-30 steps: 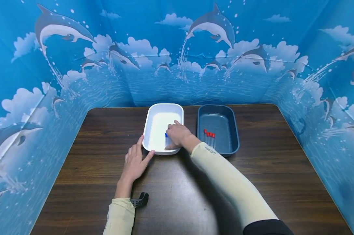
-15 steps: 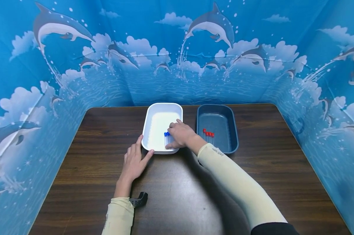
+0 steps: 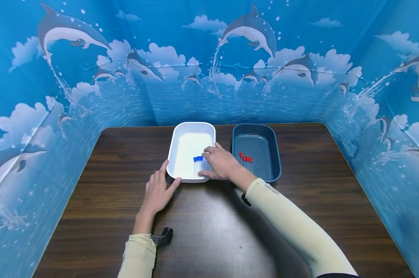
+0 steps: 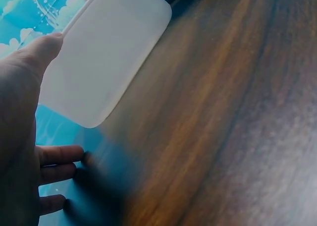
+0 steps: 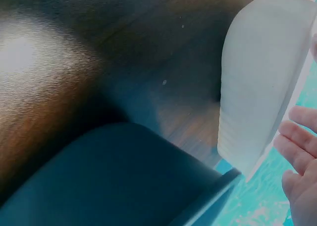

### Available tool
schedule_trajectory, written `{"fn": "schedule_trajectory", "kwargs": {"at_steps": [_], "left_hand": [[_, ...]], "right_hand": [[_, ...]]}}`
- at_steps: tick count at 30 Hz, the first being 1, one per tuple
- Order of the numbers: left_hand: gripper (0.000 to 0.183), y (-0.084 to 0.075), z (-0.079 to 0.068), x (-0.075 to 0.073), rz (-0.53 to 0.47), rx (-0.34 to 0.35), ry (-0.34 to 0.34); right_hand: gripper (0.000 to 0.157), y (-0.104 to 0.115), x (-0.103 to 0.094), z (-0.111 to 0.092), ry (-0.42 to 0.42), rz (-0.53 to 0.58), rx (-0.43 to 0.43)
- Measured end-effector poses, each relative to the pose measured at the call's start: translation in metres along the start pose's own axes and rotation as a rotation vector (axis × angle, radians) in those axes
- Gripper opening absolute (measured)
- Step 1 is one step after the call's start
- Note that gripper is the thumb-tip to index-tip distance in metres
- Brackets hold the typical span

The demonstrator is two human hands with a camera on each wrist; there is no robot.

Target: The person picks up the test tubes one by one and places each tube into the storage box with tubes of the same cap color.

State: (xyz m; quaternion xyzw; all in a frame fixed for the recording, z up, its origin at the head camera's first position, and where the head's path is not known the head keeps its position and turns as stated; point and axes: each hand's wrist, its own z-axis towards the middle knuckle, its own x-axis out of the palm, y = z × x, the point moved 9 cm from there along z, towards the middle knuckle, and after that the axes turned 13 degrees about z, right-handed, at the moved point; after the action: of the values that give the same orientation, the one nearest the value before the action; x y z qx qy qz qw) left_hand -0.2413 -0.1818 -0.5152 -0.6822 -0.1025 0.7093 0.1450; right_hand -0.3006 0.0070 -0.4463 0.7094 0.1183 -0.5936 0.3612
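Note:
A white tray (image 3: 185, 154) stands at the table's far side. Inside it, near the right front, blue-capped clear tubes (image 3: 198, 164) lie side by side; three caps show. My left hand (image 3: 157, 191) touches the tray's front left corner, thumb at the front rim and fingers along the left side. In the left wrist view its fingers (image 4: 62, 154) are straight. Over the tray's right side hangs my right hand (image 3: 221, 163), fingers spread beside the tubes, with nothing seen in its grasp. The right wrist view shows its fingers (image 5: 297, 137) loosely extended near the tray's rim.
A dark blue tray (image 3: 259, 144) stands just right of the white one, a narrow gap between them. Several red-capped tubes (image 3: 246, 159) lie in its left front part. The brown wooden table (image 3: 102, 216) ends at a dolphin-printed curtain (image 3: 202, 100).
My right hand has drawn back to the right and opened away from the blue-capped tubes, so more of their caps show. The left hand stays at the tray's corner.

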Motion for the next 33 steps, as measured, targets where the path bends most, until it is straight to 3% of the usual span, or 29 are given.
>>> {"fn": "schedule_trajectory", "kwargs": {"at_steps": [20,33], "left_hand": [[0.087,-0.003,-0.002,-0.006,-0.016,0.039,-0.02],[0.088,0.004,-0.01,-0.02,-0.033,0.088,-0.066]], "right_hand": [[0.072,-0.022,-0.024,-0.068,-0.198,0.115,0.036],[0.075,-0.057,-0.043,-0.129,-0.3,0.139,0.133]]}}
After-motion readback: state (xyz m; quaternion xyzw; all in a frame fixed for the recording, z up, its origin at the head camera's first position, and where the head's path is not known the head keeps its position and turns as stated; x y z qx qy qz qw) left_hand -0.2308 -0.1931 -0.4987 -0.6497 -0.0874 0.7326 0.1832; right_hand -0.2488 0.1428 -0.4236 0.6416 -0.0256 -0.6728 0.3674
